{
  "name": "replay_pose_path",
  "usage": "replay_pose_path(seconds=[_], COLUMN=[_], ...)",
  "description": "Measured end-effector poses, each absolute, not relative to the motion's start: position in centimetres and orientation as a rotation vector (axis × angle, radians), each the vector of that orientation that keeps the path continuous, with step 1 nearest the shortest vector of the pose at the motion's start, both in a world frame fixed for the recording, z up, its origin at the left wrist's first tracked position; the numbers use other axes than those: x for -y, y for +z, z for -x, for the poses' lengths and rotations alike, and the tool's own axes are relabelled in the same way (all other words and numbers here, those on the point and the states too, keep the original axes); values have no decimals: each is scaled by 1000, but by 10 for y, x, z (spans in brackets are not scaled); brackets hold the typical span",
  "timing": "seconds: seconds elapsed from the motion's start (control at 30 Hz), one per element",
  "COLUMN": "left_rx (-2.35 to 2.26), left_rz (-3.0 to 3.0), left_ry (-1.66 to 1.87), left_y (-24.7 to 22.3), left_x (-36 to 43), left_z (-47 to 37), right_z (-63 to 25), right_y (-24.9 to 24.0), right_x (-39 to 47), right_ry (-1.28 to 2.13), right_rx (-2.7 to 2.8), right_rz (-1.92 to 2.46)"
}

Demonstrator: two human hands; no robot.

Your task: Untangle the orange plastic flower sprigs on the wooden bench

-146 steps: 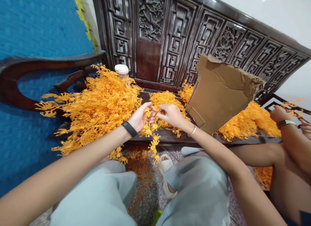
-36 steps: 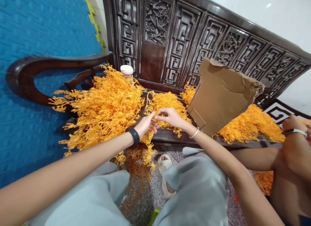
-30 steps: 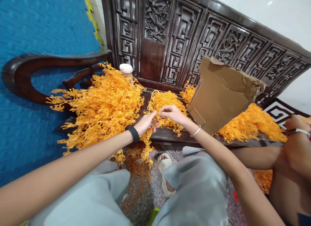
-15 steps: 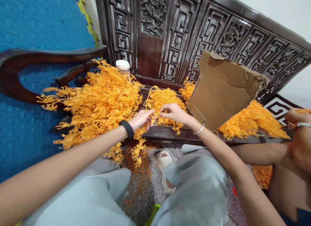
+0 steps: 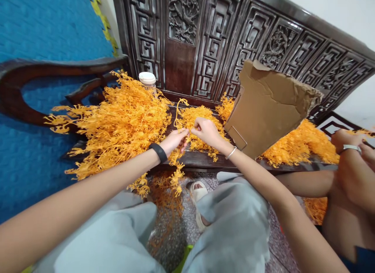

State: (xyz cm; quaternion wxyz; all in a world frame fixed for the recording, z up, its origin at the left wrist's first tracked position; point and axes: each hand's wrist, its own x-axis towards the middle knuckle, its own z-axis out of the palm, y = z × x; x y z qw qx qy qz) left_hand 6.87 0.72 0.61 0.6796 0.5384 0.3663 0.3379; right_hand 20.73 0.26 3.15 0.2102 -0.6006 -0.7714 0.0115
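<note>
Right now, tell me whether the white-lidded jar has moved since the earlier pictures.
No; the white-lidded jar sits in the same place relative to the carved backrest.

1 head camera looks forward and down over the left hand point(image 5: 175, 141) and right hand point(image 5: 208, 132), facing the bench point(image 5: 179, 65) from close by.

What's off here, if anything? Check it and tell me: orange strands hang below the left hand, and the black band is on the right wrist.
The wrist is wrong: the head view shows the black band on the left wrist. Orange strands do hang below the left hand.
</note>
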Motion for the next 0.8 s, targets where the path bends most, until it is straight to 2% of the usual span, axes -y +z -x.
replay_pose_path(seconds=[0.13,0.3,0.5,0.8], left_rx=[-836,-761,-746,-803], left_rz=[-1173,-1248,-1174,-1072], left_ry=[787,641,751,793], left_y=[9,20,31,10], left_x=[-6,17,21,3], left_z=[-72,-56,-44,-46], right_z=[-220,-292,-339,-351], right_y=[37,18,-33,-42], right_x=[-14,-28,-33,-47], right_ry=[-93,-314,56,273], right_rx=[2065,1547,1542,1312], right_rz=[1779,2128,2198,2128])
